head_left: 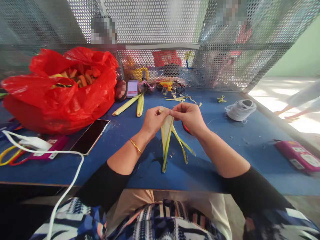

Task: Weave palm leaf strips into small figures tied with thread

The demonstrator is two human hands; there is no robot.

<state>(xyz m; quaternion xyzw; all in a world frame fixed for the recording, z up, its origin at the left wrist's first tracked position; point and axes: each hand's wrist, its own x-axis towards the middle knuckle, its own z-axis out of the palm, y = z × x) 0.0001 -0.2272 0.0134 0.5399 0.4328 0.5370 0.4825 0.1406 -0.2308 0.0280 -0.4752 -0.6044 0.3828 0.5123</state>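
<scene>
My left hand (155, 120), with a gold bangle on the wrist, pinches the top of a pale yellow-green leaf (165, 136) that looks like a husk. Fingertips of my right hand (188, 115) close on the same upper edge, touching the left thumb. The leaf hangs down in a long folded point towards the blue table. Two narrow green strips (180, 144) trail beside it to the right. Under my right hand shows a bit of a red object (185, 127), mostly hidden. Beyond my left hand lie two rolled pale leaves (126, 106).
A red plastic bag (100, 96) of orange-brown pieces stands left, near a phone (91, 136), white cable (77, 173) and purple box (58, 146). Right are a white thread spool (241, 110) and purple-pink box (298, 155). A perforated metal screen (155, 26) rises behind, with people beyond.
</scene>
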